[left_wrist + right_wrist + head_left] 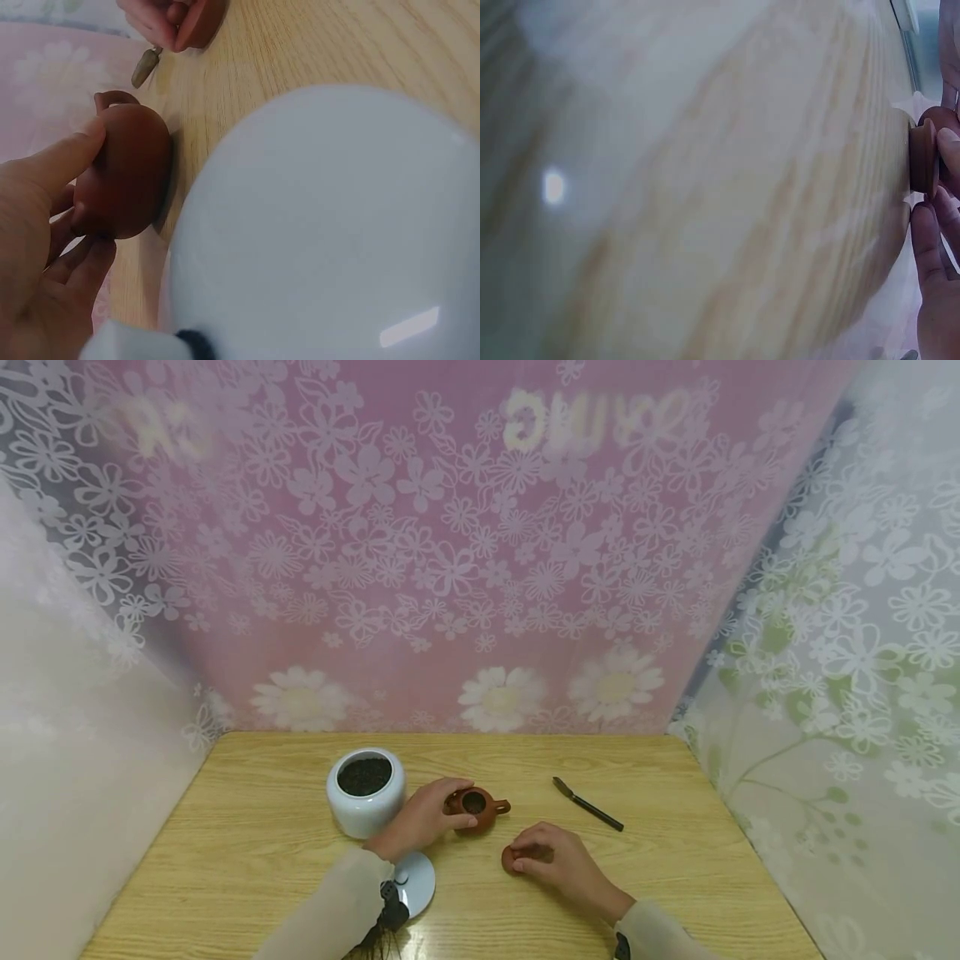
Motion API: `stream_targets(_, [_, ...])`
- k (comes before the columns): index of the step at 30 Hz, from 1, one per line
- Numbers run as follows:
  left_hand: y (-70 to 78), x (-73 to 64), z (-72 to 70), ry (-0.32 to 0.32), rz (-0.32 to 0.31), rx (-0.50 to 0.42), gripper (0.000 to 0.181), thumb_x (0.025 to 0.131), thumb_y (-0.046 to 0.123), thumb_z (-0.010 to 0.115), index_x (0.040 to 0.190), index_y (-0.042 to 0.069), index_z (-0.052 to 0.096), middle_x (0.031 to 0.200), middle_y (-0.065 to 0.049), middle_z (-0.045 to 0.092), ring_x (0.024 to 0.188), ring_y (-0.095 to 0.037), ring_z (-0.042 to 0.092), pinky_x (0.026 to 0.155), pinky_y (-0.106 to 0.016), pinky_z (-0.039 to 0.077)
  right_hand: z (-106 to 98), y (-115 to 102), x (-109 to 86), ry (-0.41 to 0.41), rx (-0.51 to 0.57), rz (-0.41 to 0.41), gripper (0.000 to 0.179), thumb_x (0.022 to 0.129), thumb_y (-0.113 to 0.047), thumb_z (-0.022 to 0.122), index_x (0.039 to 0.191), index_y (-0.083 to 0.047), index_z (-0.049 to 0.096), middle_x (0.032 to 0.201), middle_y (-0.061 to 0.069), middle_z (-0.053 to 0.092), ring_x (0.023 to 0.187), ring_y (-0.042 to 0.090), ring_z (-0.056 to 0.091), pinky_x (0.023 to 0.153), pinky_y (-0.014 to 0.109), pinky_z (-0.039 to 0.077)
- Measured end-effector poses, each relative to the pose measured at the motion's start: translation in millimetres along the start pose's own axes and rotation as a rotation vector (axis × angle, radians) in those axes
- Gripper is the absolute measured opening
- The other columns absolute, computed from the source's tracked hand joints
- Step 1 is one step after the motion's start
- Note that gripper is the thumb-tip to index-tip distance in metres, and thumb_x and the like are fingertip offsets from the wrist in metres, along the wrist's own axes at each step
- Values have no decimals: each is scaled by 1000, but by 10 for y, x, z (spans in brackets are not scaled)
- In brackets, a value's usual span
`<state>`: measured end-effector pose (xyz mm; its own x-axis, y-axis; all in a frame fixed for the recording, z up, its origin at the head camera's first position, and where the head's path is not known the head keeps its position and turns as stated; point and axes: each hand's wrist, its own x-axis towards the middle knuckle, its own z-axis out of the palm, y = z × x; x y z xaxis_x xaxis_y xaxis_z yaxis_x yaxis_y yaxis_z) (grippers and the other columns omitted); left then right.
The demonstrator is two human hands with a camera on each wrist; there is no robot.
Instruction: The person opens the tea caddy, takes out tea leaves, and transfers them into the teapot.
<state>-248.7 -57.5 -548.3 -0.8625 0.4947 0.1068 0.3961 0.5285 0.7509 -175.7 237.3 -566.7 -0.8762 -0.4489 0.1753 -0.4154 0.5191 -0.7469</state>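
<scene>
My left hand (423,817) grips a small reddish-brown clay teapot (486,820), thumb on the near side and fingers round the far side. The teapot stands upright and uncovered, its loop handle pointing right. To its lower right, my right hand (566,864) pinches the matching teapot lid (508,859) between thumb and fingers. In the right wrist view this lid (922,159) is seen edge-on, close over the tabletop. The left wrist view shows the teapot (127,176) from the side, with fingers (56,169) against its body.
A white jar (365,810) full of dark loose tea leaves stands left of the teapot. Its white lid (422,885) lies by my left wrist, partly covered by the sleeve. A dark slim tool (592,807) rests at the right of the wooden table (675,877). Floral curtains surround it.
</scene>
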Motion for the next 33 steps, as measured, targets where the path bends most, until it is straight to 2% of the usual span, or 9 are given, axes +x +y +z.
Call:
stream_targets(12, [-53, -4, 20, 6, 9, -5, 67, 99, 38, 83, 155, 8, 60, 155, -12, 63, 145, -35, 60, 117, -56, 52, -18, -54, 81, 31, -74, -4, 18, 102, -29, 79, 115, -18, 84, 120, -2, 77, 112, 21, 74, 96, 32, 64])
stream_targets(15, [-46, -11, 21, 5, 5, -14, 67, 99, 37, 83, 155, 7, 60, 155, -13, 63, 145, -36, 59, 117, -56, 52, -64, -104, 153, 42, -60, 6, 18, 101, -27, 79, 116, -17, 83, 120, -1, 77, 110, 21, 75, 92, 29, 65])
stream_targets(19, [-48, -22, 17, 4, 8, -22, 66, 99, 34, 83, 155, 7, 60, 155, -13, 63, 144, -35, 60, 116, -56, 53, -118, -150, 275, 77, -63, -20, 19, 100, -24, 80, 118, -16, 83, 119, 1, 78, 105, 18, 76, 88, 27, 66])
stream_targets(23, [-62, -26, 15, 0, 8, -20, 67, 99, 35, 83, 155, 8, 60, 154, -11, 64, 141, -33, 62, 114, -54, 54, -151, -196, 387, 108, -83, -29, 19, 100, -24, 81, 118, -16, 83, 119, -1, 78, 104, 16, 76, 88, 29, 66])
stream_targets(33, [-69, -14, 11, -2, 11, -38, 66, 100, 38, 82, 155, 9, 60, 149, -8, 67, 133, -28, 67, 107, -50, 58, -146, -250, 631, 114, -61, 8, 18, 102, -29, 79, 119, -23, 83, 121, -8, 76, 108, 11, 73, 92, 31, 64])
